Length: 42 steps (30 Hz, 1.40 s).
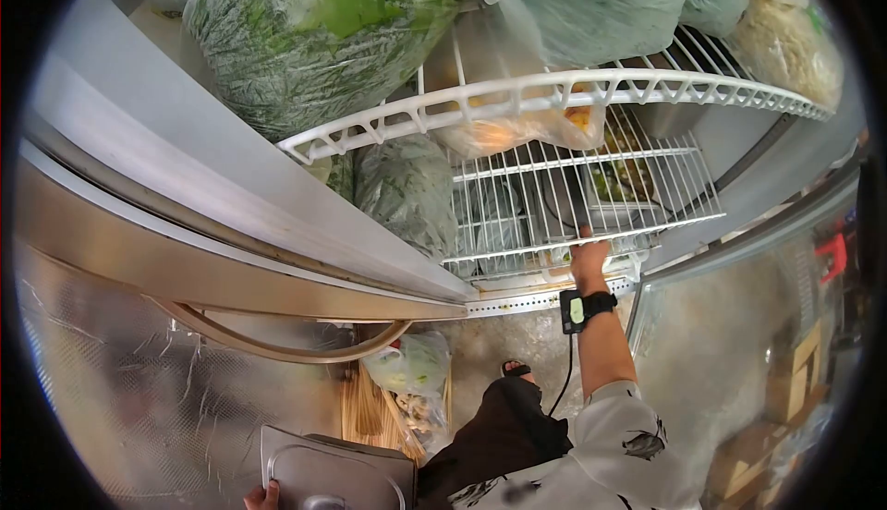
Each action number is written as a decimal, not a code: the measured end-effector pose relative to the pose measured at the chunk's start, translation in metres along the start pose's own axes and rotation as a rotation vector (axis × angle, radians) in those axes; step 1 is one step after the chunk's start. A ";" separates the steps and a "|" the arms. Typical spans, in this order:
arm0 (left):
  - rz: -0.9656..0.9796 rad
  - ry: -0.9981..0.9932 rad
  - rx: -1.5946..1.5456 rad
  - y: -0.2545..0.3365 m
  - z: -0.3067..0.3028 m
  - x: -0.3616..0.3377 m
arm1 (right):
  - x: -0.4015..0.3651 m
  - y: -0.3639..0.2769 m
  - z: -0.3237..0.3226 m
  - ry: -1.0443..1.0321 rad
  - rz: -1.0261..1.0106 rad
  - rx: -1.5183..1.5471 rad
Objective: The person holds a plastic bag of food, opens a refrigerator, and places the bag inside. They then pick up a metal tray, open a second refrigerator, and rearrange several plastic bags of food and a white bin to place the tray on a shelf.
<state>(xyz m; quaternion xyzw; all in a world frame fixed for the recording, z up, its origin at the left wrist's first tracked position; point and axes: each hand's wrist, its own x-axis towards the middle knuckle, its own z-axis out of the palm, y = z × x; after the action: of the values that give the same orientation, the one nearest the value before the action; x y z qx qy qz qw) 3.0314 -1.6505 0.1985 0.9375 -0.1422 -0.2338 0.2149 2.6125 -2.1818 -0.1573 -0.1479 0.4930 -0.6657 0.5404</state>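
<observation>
At the front edge of the lower shelf: your right hand, fingers up against the front wire, right of its middle.
The shelf lies straight ahead of that hand, its front wire running side to side across your reach. Hooked on or lying flat: cannot tell. Your left hand, low and well apart, is closed on the near corner of a steel pan.

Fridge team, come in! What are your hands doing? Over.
Right hand at lower shelf front edge, grip unclear. Left hand holds steel pan edge. Bagged greens crowd the shelf's left side.
</observation>
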 end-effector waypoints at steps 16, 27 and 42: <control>-0.005 0.021 -0.009 -0.001 0.001 0.004 | -0.137 0.019 0.068 -0.024 0.068 0.066; -0.012 -0.039 -0.075 -0.018 -0.008 0.008 | -0.138 0.072 0.118 -0.129 0.198 -0.002; 0.030 -0.033 -0.138 -0.034 -0.018 -0.001 | -0.123 0.073 0.156 -0.319 0.273 -0.071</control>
<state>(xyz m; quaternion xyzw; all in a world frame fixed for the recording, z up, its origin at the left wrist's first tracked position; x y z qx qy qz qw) 3.0454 -1.6142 0.1973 0.9142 -0.1432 -0.2554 0.2803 2.8136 -2.1473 -0.1019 -0.2024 0.4398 -0.5364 0.6913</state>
